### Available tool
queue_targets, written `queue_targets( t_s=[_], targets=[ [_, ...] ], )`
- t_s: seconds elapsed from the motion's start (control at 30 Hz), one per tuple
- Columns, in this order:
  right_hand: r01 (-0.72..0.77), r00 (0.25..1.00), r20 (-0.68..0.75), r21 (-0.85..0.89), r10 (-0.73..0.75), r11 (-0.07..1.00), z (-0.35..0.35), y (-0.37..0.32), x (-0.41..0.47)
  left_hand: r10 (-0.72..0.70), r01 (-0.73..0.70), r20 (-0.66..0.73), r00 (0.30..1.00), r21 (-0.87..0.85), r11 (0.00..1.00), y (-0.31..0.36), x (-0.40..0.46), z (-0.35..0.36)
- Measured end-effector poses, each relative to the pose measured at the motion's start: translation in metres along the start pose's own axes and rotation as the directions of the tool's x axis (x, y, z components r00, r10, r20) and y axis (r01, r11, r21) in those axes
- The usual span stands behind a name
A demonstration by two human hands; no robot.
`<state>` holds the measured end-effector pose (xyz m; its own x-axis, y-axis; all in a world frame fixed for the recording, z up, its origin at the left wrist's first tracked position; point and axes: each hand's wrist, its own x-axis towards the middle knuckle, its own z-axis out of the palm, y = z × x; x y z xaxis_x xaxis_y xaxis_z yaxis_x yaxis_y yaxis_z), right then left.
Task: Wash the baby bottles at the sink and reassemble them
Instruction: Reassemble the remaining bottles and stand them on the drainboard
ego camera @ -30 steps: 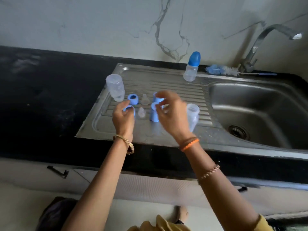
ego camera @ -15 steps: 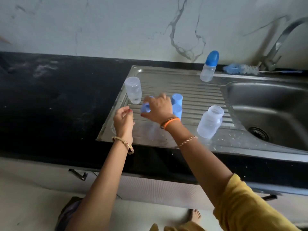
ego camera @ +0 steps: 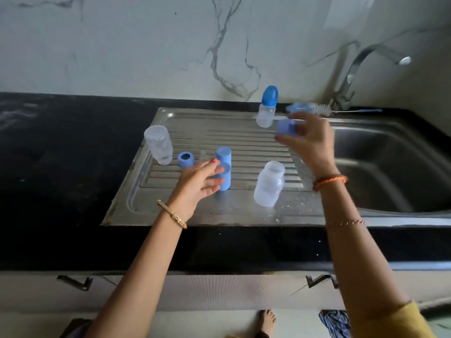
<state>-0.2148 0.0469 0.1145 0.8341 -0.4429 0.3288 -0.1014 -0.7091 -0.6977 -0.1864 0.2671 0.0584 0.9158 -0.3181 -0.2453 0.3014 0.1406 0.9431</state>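
My right hand (ego camera: pixel 310 145) is raised over the drainboard's right end and pinches a blurred blue screw collar (ego camera: pixel 285 128), just in front of the assembled bottle with its blue cap (ego camera: pixel 267 108). With its fingers relaxed and straight, my left hand (ego camera: pixel 199 185) touches the nearer of two blue caps (ego camera: pixel 224 182); the other cap (ego camera: pixel 223 154) stands behind it. An open clear bottle (ego camera: pixel 269 184) stands upright between my hands. At the left an upturned clear bottle (ego camera: pixel 158 147) stands beside a second blue collar (ego camera: pixel 186 159) and a clear teat (ego camera: pixel 203 156).
The ribbed steel drainboard (ego camera: pixel 244 213) is set in a black counter (ego camera: pixel 61 154). The sink basin (ego camera: pixel 390 167) lies to the right under the tap (ego camera: pixel 353 69). A bottle brush (ego camera: pixel 311 108) lies along the back edge by the marble wall.
My right hand has lifted the blue collar from among the parts and carried it up and to the right. My left hand has spread its fingers and reached to the front cap.
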Motion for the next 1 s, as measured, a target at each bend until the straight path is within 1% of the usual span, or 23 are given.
queue_targets(
  t_s=[0.03,0.07,0.1,0.13,0.23,0.3,0.4,0.43,0.47,0.5,0.53,0.57,0.6,0.63,0.67,0.7,0.77,0.83,0.93,1.0],
  targets=[
    [0.086,0.995,0.049,0.107,-0.092,0.991,0.008,-0.013,-0.011,-0.035,0.036,0.052,0.998,-0.021,0.999,0.002,0.001,0.0],
    [0.191,0.974,0.102,0.117,-0.203,0.975,0.018,-0.025,-0.019,-0.058,0.063,0.092,0.994,-0.047,0.997,0.004,0.001,0.0],
    [0.288,0.937,0.178,0.094,-0.301,0.953,0.029,-0.038,-0.028,-0.069,0.079,0.116,0.991,-0.084,0.993,0.007,0.002,0.0],
    [0.341,0.907,0.232,0.082,-0.35,0.937,0.04,-0.048,-0.034,-0.068,0.084,0.125,0.99,-0.124,0.989,0.009,0.002,-0.002],
    [0.343,0.882,0.33,0.043,-0.337,0.938,0.065,-0.068,-0.042,-0.043,0.066,0.099,0.994,-0.238,0.969,0.011,0.001,-0.015],
    [0.322,0.851,0.417,0.067,-0.32,0.944,0.075,-0.075,-0.04,-0.038,0.067,0.097,0.995,-0.321,0.945,0.009,-0.003,-0.029],
    [0.363,0.738,0.582,0.083,-0.341,0.928,0.085,-0.085,-0.035,-0.031,0.059,0.075,0.997,-0.415,0.908,0.005,-0.007,-0.05],
    [0.374,0.7,0.629,0.079,-0.338,0.924,0.088,-0.086,-0.031,-0.022,0.04,0.047,0.999,-0.425,0.904,0.004,-0.007,-0.054],
    [0.378,0.683,0.651,0.072,-0.331,0.923,0.091,-0.087,-0.026,-0.014,0.016,0.007,1.0,-0.433,0.901,0.004,-0.008,-0.058],
    [0.375,0.693,0.649,0.05,-0.315,0.926,0.095,-0.086,-0.021,-0.011,-0.011,-0.048,0.999,-0.444,0.896,0.003,-0.008,-0.062],
    [0.38,0.726,0.62,-0.001,-0.298,0.925,0.1,-0.084,-0.015,-0.015,-0.036,-0.109,0.994,-0.452,0.891,0.002,-0.007,-0.065],
    [0.408,0.76,0.588,-0.098,-0.278,0.908,0.108,-0.082,-0.011,-0.021,-0.059,-0.168,0.986,-0.456,0.888,0.002,-0.007,-0.068],
    [0.45,0.781,0.568,-0.228,-0.258,0.863,0.115,-0.079,-0.009,-0.029,-0.071,-0.21,0.977,-0.453,0.888,0.001,-0.007,-0.071],
    [0.492,0.787,0.569,-0.347,-0.237,0.799,0.124,-0.076,-0.01,-0.035,-0.075,-0.235,0.971,-0.446,0.892,0.0,-0.007,-0.072],
    [0.527,0.78,0.587,-0.43,-0.216,0.733,0.133,-0.074,-0.012,-0.04,-0.075,-0.249,0.968,-0.435,0.898,-0.001,-0.006,-0.072],
    [0.554,0.769,0.609,-0.478,-0.198,0.681,0.142,-0.072,-0.015,-0.045,-0.07,-0.255,0.966,-0.424,0.903,-0.002,-0.006,-0.072],
    [0.587,0.759,0.621,-0.522,-0.196,0.619,0.155,-0.07,-0.02,-0.055,-0.063,-0.264,0.963,-0.42,0.905,-0.004,-0.006,-0.071],
    [0.594,0.771,0.589,-0.532,-0.24,0.603,0.162,-0.067,-0.022,-0.054,-0.068,-0.273,0.96,-0.418,0.906,-0.005,-0.005,-0.069],
    [0.605,0.778,0.536,-0.5,-0.327,0.62,0.154,-0.069,-0.022,-0.023,-0.095,-0.276,0.961,-0.405,0.909,-0.003,-0.003,-0.063],
    [0.576,0.803,0.465,-0.445,-0.373,0.686,0.131,-0.074,-0.017,0.015,-0.134,-0.279,0.96,-0.412,0.901,0.003,-0.002,-0.054]
  ],
)
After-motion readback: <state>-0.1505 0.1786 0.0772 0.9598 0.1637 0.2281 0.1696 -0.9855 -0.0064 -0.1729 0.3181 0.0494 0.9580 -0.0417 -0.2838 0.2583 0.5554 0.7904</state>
